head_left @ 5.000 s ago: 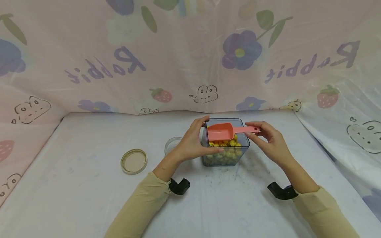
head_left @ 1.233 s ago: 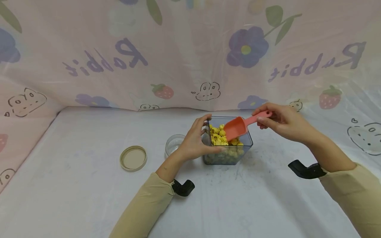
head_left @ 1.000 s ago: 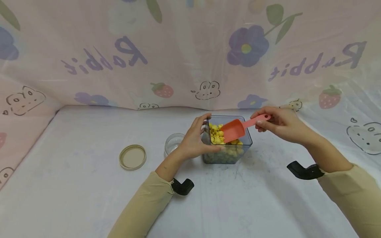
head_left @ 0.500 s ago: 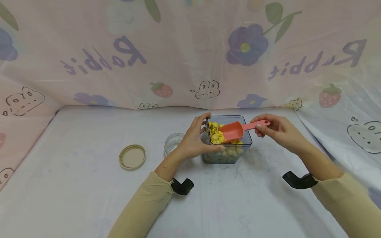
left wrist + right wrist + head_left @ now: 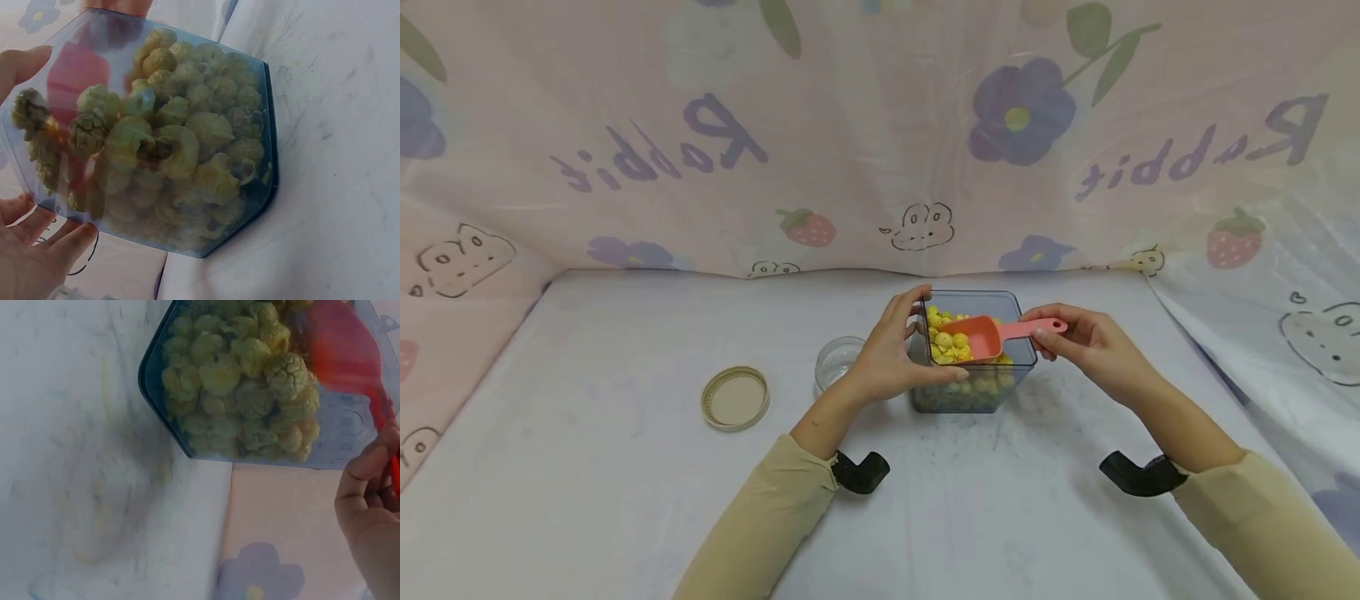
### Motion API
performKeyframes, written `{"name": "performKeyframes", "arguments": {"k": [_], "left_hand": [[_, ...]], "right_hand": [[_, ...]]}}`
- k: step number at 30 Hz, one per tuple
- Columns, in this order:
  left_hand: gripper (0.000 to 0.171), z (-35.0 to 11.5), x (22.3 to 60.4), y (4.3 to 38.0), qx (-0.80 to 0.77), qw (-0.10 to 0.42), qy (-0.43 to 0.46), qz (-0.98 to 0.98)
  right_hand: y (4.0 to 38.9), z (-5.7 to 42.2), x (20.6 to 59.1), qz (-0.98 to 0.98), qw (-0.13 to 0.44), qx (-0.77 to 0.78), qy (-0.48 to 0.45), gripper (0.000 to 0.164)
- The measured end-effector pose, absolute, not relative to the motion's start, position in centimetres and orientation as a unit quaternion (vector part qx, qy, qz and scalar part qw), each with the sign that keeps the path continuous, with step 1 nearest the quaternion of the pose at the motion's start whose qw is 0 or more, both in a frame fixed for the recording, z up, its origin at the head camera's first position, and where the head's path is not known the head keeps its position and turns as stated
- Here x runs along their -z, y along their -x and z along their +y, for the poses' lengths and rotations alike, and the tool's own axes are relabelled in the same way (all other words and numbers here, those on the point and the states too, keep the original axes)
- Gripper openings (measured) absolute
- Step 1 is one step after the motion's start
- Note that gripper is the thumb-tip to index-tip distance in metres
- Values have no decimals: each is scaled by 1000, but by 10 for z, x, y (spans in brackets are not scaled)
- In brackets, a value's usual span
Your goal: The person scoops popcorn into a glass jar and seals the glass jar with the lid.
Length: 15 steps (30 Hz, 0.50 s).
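A clear bluish square container [image 5: 1022, 354] holds yellow popcorn [image 5: 212, 137]. My left hand [image 5: 887, 354] grips its left side, thumb along the near wall and fingers at the far left corner. In my right hand [image 5: 1086, 342] the handle of a pink-red scoop [image 5: 985, 336] is pinched between thumb and fingers at the container's right rim. The scoop's bowl lies inside the container with several popcorn pieces [image 5: 953, 342] in its front. Through the wall in the right wrist view, the red scoop [image 5: 344, 347] shows above the popcorn.
A round clear jar [image 5: 837, 360] stands left of the container, partly hidden behind the left hand. Farther left, a round beige lid [image 5: 735, 398] lies on the white table [image 5: 625, 467]. A printed curtain [image 5: 865, 167] closes off the back and sides.
The right hand has come lower and nearer. Its scoop has gone from tilted down to nearly level, and popcorn now sits in its bowl. The left hand keeps its grip on the container.
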<state>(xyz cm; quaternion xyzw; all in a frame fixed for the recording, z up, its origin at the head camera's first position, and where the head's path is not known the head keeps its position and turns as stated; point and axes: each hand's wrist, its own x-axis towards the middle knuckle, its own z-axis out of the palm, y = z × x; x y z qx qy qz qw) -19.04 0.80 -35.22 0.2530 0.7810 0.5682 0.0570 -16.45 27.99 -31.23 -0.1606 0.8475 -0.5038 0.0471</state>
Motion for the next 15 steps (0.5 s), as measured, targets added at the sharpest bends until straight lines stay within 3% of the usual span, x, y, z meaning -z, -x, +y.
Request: {"name": "performKeyframes", "arguments": {"k": [15], "left_hand": [[99,8,353,191,-571,54,-253,779]], "right_hand": [[161,280,324,775,54,610,156,20]]}}
